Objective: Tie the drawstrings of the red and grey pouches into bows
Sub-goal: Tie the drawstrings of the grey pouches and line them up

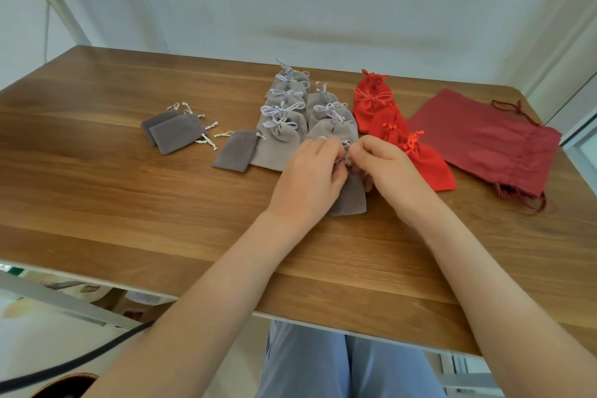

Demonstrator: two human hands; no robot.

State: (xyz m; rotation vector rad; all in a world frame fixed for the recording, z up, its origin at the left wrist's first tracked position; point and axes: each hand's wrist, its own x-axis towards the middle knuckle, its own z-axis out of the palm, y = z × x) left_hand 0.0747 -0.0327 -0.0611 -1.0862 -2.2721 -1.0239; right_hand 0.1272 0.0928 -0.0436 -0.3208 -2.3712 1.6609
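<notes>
Bow-tying on dark grey pouch (350, 197), mid-step by the look of it. L hand (311, 176) and R hand (386, 168) meet fingertip to fingertip over the pouch neck, both curled in a pinch on its cords. Cords mostly hidden under fingers, so can't tell what stage the knot is at. Pouch body lies flat on table (129, 203), just below both hands, btw the wrists, mouth end tucked under the fingertips.

To do it well, imo: keep neck cinched w/ one hand while the other forms the loop, else mouth gapes. Make loops even and pull sideways, not up, as a light pouch prob lifts off the table otherwise. Cords look short, so keep loops small & leave tails. Snug, not hard.

Done ones for ref: tied grey pouches (284, 129) in rows just beyond L hand, pale bows showing. Red pouches (374, 107) w/ bows sit beyond R hand and along its outer side. Match those bow sizes.

Prob left to do: flat grey pouch (234, 152) just outside L hand, and two more grey pouches (176, 134) well off on the same side, cords loose. Dark red bags (491, 139) lie far out past R hand; tied or not, can't tell.
</notes>
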